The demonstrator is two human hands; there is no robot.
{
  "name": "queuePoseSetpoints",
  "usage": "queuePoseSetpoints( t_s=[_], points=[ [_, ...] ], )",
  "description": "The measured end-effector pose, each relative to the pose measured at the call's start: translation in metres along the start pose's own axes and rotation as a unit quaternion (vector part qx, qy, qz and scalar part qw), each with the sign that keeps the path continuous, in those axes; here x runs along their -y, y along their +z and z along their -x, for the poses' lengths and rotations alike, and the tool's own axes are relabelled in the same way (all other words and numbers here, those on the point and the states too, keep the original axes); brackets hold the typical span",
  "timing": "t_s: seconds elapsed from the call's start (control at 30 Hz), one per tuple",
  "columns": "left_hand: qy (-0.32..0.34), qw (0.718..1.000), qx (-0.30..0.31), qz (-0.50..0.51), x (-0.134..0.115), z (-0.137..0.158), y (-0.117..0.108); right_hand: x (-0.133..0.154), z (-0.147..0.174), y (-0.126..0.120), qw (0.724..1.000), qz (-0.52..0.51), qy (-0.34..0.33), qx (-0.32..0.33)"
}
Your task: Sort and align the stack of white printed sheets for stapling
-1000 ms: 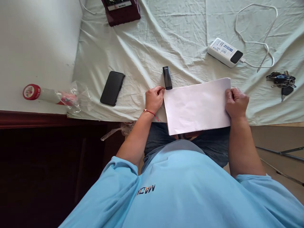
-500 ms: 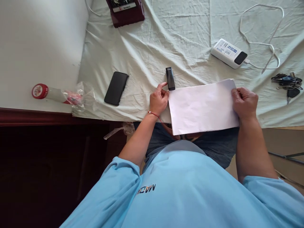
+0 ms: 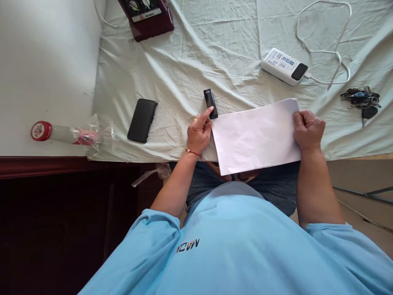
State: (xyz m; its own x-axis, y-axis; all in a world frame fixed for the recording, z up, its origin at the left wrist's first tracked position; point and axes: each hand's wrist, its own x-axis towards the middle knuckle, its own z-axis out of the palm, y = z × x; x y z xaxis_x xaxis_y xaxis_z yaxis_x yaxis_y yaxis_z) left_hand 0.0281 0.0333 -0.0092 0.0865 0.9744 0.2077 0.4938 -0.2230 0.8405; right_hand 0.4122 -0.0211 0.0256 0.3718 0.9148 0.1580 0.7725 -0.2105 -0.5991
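Observation:
White paper sheets (image 3: 256,137), apparently a thin stack, stretch between my hands and overhang the table's front edge. My right hand (image 3: 309,129) is closed on their right edge, thumb on top. At the upper left corner lies a small black stapler (image 3: 210,100), its near end against the paper. My left hand (image 3: 199,133), with a red string bracelet and a ring, is beside that corner. Its index finger reaches onto the stapler's near end, while the other fingers curl by the paper's edge. How far the corner goes into the stapler is hidden.
Left on the pale cloth (image 3: 184,65) lies a black phone (image 3: 142,120). A plastic-wrapped red-capped bottle (image 3: 61,133) is farther left. A maroon box (image 3: 150,22) stands behind. To the right are a white power bank (image 3: 281,65), its cable (image 3: 325,52) and keys (image 3: 360,98).
My left index finger has moved from the stapler's side onto its near end. My right hand keeps hold of the paper. The whole view has shifted a little.

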Motion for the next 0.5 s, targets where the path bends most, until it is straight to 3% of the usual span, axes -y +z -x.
queuePoseSetpoints(
  t_s=[0.3,0.5],
  points=[
    [0.014,0.999,-0.004,-0.041,0.0,0.001,-0.001,-0.011,0.0,0.002,0.999,-0.027,-0.03,-0.01],
    [-0.002,0.984,-0.003,-0.176,-0.002,0.004,0.004,-0.027,-0.004,0.011,0.996,-0.034,-0.064,-0.051]
  ],
)
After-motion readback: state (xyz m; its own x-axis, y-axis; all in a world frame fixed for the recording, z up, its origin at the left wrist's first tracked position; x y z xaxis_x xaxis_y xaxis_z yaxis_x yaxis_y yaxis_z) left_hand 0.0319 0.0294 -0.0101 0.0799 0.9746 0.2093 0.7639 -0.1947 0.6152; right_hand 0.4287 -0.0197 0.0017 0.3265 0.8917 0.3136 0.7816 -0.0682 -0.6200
